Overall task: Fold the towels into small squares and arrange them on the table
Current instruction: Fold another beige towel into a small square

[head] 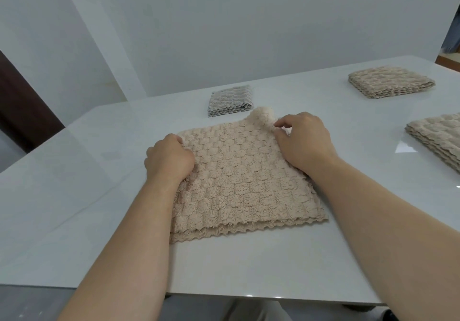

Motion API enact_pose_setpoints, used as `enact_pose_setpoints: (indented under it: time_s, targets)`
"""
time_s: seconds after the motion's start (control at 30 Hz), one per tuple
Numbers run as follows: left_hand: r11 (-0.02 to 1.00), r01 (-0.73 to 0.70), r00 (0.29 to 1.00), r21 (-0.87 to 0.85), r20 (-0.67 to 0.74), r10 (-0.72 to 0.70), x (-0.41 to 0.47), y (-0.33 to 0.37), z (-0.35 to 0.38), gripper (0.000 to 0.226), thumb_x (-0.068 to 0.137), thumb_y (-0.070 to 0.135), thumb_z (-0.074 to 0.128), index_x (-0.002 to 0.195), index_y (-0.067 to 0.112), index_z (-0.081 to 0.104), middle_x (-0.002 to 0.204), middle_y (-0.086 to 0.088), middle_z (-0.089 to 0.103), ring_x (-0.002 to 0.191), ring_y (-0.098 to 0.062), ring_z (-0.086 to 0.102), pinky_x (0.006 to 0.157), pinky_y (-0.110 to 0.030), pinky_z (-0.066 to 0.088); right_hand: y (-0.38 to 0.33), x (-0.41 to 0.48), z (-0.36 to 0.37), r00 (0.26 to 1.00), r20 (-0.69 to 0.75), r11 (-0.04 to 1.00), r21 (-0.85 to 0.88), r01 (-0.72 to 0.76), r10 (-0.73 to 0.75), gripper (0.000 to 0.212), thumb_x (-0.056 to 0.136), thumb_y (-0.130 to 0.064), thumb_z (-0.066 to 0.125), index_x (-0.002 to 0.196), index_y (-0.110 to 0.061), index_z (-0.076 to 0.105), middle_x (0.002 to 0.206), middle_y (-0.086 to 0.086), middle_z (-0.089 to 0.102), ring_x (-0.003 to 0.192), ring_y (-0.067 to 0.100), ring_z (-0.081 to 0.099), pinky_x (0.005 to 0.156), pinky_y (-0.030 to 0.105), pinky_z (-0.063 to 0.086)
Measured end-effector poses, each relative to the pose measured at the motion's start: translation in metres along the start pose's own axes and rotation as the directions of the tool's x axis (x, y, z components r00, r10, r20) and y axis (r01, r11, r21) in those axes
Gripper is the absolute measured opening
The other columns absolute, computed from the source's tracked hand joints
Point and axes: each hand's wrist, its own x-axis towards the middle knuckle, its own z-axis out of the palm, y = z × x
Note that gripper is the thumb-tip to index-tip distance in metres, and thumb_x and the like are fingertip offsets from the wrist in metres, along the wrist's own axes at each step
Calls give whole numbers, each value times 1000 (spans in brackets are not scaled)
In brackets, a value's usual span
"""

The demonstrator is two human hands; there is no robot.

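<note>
Nearest me, close to the table's [74, 221] near edge, lies the beige towel [239, 184] I am working on. It is folded at least once: two scalloped hems lie stacked along its near side, so it is a doubled rectangle, not yet a small square. My left hand [170, 157] is curled on the towel's far-left corner, fingers closed over the cloth at that edge. My right hand [302, 139] sits on the far-right part, thumb and forefinger pinched on a bunched-up bit of the far edge, which stands a little proud of the table. Both hands are therefore closed on this one towel, well apart from each other across its width.

I judge this the middle of a fold: the far edge looks ready to be brought over or straightened, and one more fold or so seems needed.

Farther on, just beyond the towel toward the far edge, a grey towel [230, 100] rests as a finished small square. At the far-right corner sits a folded beige square [390, 82] (whether it is one towel or a stack I cannot say). Along the right edge another beige pile [438, 136] is partly cut off by the frame, and I can't tell whether it is finished or waiting.
</note>
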Motion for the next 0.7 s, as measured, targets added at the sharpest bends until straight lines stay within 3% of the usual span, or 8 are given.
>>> enact_pose_setpoints:
  time_s: [0.27,0.5,0.7]
  targets:
    - [1000,-31,998,-6,-49,31,0,-1,0,43,90,23,57,133,20,56,134,-9,59,128,-34,48,104,-45,44,-19,-9,-7,991,-55,975,177,132,-124,17,89,-18,58,97,-25,71,103,-6,67,106,18,57,95,37,47]
    - [999,-31,997,-40,-78,28,-1,1,0,50,87,20,61,136,19,52,131,-11,58,126,-35,49,102,-46,45,-29,-16,-13,997,24,945,320,62,-73,20,88,-11,50,85,-25,63,79,-12,63,74,10,55,68,30,46]
    - [996,-32,994,-84,-110,23,-2,3,-1,57,84,18,62,139,17,48,135,-14,53,127,-36,48,104,-48,44,-31,-18,-16,993,59,910,408,72,-105,27,88,-2,42,84,-26,55,74,-9,58,66,11,49,59,29,39]
